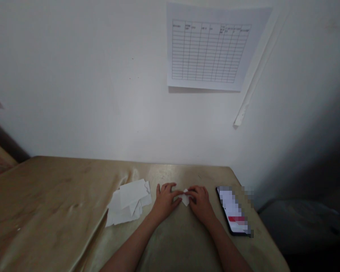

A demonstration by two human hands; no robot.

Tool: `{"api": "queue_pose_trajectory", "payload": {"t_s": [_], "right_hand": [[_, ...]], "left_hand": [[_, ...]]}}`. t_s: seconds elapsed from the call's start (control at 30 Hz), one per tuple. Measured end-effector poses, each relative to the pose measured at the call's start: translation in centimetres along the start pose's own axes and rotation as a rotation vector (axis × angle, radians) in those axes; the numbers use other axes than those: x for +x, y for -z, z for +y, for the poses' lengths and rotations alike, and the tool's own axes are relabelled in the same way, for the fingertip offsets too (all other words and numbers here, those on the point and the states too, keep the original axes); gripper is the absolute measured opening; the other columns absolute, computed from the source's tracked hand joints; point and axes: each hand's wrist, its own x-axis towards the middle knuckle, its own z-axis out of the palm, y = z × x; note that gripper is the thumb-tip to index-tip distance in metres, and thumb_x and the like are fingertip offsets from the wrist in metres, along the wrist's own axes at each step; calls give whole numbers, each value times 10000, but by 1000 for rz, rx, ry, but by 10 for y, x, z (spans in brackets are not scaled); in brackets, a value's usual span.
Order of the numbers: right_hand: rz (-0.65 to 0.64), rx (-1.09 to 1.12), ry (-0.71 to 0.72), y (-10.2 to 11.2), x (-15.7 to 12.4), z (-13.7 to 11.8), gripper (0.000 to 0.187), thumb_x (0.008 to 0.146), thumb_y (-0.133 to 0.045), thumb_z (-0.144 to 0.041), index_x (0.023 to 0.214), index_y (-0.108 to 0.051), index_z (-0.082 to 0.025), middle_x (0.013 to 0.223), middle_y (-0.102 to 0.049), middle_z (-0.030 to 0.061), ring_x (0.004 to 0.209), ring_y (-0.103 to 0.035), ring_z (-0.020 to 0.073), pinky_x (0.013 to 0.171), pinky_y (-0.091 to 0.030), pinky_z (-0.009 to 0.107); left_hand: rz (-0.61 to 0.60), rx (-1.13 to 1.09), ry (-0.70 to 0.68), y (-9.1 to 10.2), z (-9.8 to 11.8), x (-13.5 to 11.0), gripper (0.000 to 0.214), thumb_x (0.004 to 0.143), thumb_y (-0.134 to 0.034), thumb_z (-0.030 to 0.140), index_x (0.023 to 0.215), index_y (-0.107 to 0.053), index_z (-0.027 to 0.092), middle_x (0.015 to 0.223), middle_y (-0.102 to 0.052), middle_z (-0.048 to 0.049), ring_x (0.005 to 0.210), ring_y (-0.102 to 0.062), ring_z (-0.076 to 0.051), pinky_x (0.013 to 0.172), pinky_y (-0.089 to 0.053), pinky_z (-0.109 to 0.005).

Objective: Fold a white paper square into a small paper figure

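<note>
A small folded piece of white paper (185, 199) lies between my two hands, low over the table. My left hand (164, 200) pinches its left side with thumb and index finger, the other fingers curled loosely away. From the right, my right hand (200, 202) has its thumb and index finger on the same paper, and both index fingertips meet near its upper part. The fingertips hide some of the folds. To the left of my left hand is a loose pile of torn white paper sheets (132, 194), some overlapping, one with a ragged edge.
The table (172, 241) has a wrinkled brownish cover. A phone (234, 211) with a lit, partly blurred screen lies right of my right hand. A printed table sheet (206, 49) hangs on the white wall (87, 94), beside a white strip (260, 68). A dark object (303, 223) stands beyond the table's right edge.
</note>
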Motion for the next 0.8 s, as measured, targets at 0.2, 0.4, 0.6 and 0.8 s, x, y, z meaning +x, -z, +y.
{"api": "queue_pose_trajectory", "payload": {"t_s": [0.2,0.4,0.6,0.8], "right_hand": [[7,28,-36,-4,4,3,165,852,-620,-191,928,-742,-271,1082,-674,47,1101,-570,233,1087,-318,453],[46,11,-84,-9,7,6,134,844,-626,-198,922,-719,-256,1062,-652,57,1073,-566,238,1010,-378,404],[49,33,-92,-9,9,9,158,859,-571,-167,894,-709,-237,1025,-673,65,1038,-578,235,967,-402,391],[25,198,-39,-2,9,16,337,777,-479,-45,899,-731,-234,1019,-716,55,1053,-580,224,980,-414,381]], "left_hand": [[13,20,48,-3,6,1,259,848,-678,411,1105,-698,389,1411,-518,-27,1347,-409,-294,1163,-99,-671],[5,44,73,-6,13,1,403,753,-744,507,1115,-672,346,1446,-489,-50,1369,-382,-319,1171,-58,-678],[-16,56,73,-3,14,1,442,744,-743,519,1131,-653,325,1458,-477,-58,1373,-379,-325,1172,-64,-676],[-17,54,50,-5,13,1,483,769,-736,482,1228,-612,401,1459,-468,-52,1382,-374,-318,1163,-50,-691]]}}
